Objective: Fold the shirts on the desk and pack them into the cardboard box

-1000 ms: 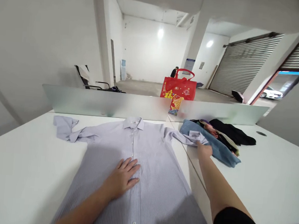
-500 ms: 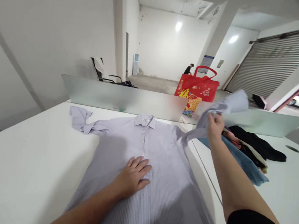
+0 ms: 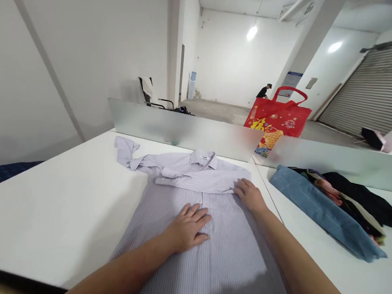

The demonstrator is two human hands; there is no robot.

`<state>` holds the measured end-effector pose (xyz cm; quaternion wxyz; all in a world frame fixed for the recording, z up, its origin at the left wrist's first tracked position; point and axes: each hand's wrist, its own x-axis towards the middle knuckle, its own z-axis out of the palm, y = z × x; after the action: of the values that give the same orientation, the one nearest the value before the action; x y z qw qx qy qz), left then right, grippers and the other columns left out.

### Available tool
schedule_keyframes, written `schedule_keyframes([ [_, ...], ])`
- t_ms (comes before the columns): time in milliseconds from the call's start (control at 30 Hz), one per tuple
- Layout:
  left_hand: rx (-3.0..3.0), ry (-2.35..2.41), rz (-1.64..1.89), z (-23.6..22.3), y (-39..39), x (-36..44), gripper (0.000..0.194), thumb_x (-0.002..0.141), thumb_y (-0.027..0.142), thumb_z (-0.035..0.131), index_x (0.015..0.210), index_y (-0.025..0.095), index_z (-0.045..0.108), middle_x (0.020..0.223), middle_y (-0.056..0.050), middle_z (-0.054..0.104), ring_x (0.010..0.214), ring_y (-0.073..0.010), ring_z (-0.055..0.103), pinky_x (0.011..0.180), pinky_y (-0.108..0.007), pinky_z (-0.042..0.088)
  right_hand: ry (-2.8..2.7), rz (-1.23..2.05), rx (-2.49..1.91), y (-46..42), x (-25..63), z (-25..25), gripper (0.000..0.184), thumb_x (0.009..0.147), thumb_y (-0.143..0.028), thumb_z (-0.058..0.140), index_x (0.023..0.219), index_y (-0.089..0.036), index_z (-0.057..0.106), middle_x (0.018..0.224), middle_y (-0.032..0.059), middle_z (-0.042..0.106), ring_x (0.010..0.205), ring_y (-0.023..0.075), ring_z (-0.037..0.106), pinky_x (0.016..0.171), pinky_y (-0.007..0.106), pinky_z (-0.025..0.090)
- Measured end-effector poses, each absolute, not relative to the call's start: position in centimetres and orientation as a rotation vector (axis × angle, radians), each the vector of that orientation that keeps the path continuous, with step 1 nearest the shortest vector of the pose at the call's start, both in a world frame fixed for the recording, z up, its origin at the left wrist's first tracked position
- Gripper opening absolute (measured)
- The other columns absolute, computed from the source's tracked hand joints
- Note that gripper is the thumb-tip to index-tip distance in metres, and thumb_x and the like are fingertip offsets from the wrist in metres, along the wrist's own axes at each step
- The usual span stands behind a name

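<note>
A pale lilac striped button-up shirt [image 3: 174, 236] lies front up on the white table, its collar [image 3: 203, 158] at the far end. Over the placket, my left hand [image 3: 189, 227] rests flat with its fingers spread. The right-side sleeve [image 3: 200, 180] is laid across the chest, its cuff pointing left. At that sleeve's shoulder fold, my right hand [image 3: 250, 194] presses down on the cloth, fingers stretched out. The other sleeve [image 3: 127, 152] reaches out to the left and is bent and rumpled near its cuff.
Folded clothes, including blue denim [image 3: 327, 213] and a black garment [image 3: 366, 201], lie on the right. A frosted low partition [image 3: 184, 126] runs along the table's far edge. Behind it stands a red bag [image 3: 281, 118]; a person [image 3: 264, 91] is far back.
My right hand has brought the raised right-side sleeve down and left across the shirt's chest. My left hand stays on the placket. The view has shifted left.
</note>
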<state>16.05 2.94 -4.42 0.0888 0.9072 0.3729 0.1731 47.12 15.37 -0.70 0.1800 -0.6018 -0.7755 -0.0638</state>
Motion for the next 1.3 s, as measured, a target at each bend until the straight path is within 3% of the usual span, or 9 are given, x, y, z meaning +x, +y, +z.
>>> schedule_keyframes([
  [200, 2.680, 1.134, 0.523, -4.4, 3.0, 16.2, 0.064, 0.095, 0.059, 0.040, 0.149, 0.025, 0.035, 0.154, -0.005, 0.040, 0.145, -0.0296, 0.028, 0.119, -0.054, 0.020, -2.153, -0.251, -1.912, 13.0, 48.9, -2.4, 0.038, 0.097, -0.031, 0.038, 0.127, -0.022, 0.059, 0.137, 0.0117, 0.055, 0.125, 0.0266, 0.048, 0.098, 0.051, 0.039],
  [367, 2.695, 1.142, 0.529, -4.3, 2.7, 16.1, 0.058, 0.096, 0.056, 0.038, 0.146, 0.026, 0.040, 0.154, -0.006, 0.041, 0.144, -0.0290, 0.030, 0.118, -0.054, 0.022, -2.238, -0.283, -1.971, 11.9, 47.6, -0.4, 0.038, 0.083, -0.007, 0.042, 0.113, -0.016, 0.064, 0.112, 0.0128, 0.065, 0.106, 0.0240, 0.053, 0.087, 0.037, 0.037],
  [467, 2.706, 1.133, 0.531, -4.3, 2.8, 16.0, 0.057, 0.097, 0.056, 0.038, 0.145, 0.026, 0.042, 0.153, -0.006, 0.042, 0.144, -0.0287, 0.030, 0.118, -0.053, 0.023, -2.298, -0.292, -2.024, 12.0, 47.3, 0.7, 0.041, 0.082, -0.007, 0.044, 0.116, -0.019, 0.062, 0.110, 0.0109, 0.066, 0.106, 0.0250, 0.053, 0.083, 0.036, 0.035],
  [633, 2.718, 1.141, 0.525, -4.4, 3.0, 16.1, 0.056, 0.096, 0.056, 0.039, 0.144, 0.027, 0.043, 0.153, -0.004, 0.042, 0.143, -0.0280, 0.031, 0.118, -0.052, 0.023, -2.399, -0.451, -2.013, 12.2, 47.6, 1.7, 0.028, 0.086, -0.006, 0.041, 0.095, -0.014, 0.066, 0.105, 0.0145, 0.063, 0.100, 0.0253, 0.054, 0.082, 0.036, 0.033],
  [833, 2.711, 1.151, 0.564, -4.2, 3.1, 16.2, 0.056, 0.095, 0.057, 0.042, 0.143, 0.029, 0.044, 0.151, -0.003, 0.045, 0.142, -0.0279, 0.033, 0.117, -0.052, 0.024, -2.452, -0.591, -1.856, 12.0, 49.4, -0.2, 0.030, 0.091, -0.010, 0.038, 0.106, -0.013, 0.063, 0.101, 0.0134, 0.061, 0.090, 0.0223, 0.057, 0.077, 0.032, 0.039],
  [967, 2.704, 1.133, 0.604, -3.8, 3.1, 16.0, 0.059, 0.094, 0.062, 0.039, 0.142, 0.028, 0.044, 0.150, -0.004, 0.046, 0.141, -0.0279, 0.033, 0.117, -0.051, 0.023, -2.259, -0.636, -2.084, 12.7, 50.0, -0.7, 0.034, 0.090, -0.009, 0.037, 0.107, -0.015, 0.065, 0.100, 0.0150, 0.062, 0.083, 0.0250, 0.062, 0.070, 0.036, 0.042],
  [1100, 2.728, 1.121, 0.595, -3.6, 3.3, 15.9, 0.060, 0.094, 0.062, 0.037, 0.142, 0.026, 0.044, 0.150, -0.005, 0.046, 0.141, -0.0285, 0.033, 0.116, -0.052, 0.024, -2.183, -0.606, -2.250, 13.6, 47.4, 0.8, 0.037, 0.086, -0.006, 0.036, 0.094, -0.013, 0.071, 0.098, 0.0195, 0.065, 0.093, 0.0344, 0.064, 0.075, 0.049, 0.045],
  [1233, 2.760, 1.101, 0.636, -3.8, 3.6, 16.4, 0.056, 0.093, 0.059, 0.044, 0.137, 0.025, 0.050, 0.147, -0.006, 0.050, 0.139, -0.0294, 0.036, 0.114, -0.052, 0.025, -2.365, -0.468, -1.914, 14.1, 41.3, -0.1, 0.042, 0.097, -0.028, 0.034, 0.130, -0.022, 0.059, 0.137, 0.0147, 0.055, 0.122, 0.0297, 0.053, 0.089, 0.049, 0.047],
  [1300, 2.708, 1.100, 0.708, -3.8, 4.1, 16.2, 0.044, 0.091, 0.051, 0.053, 0.125, 0.023, 0.059, 0.135, -0.005, 0.060, 0.130, -0.0259, 0.047, 0.111, -0.044, 0.032, -2.439, -0.367, -1.753, 14.1, 38.3, -1.7, 0.047, 0.099, -0.039, 0.032, 0.142, -0.027, 0.048, 0.150, 0.0087, 0.045, 0.136, 0.0279, 0.041, 0.100, 0.053, 0.041],
])
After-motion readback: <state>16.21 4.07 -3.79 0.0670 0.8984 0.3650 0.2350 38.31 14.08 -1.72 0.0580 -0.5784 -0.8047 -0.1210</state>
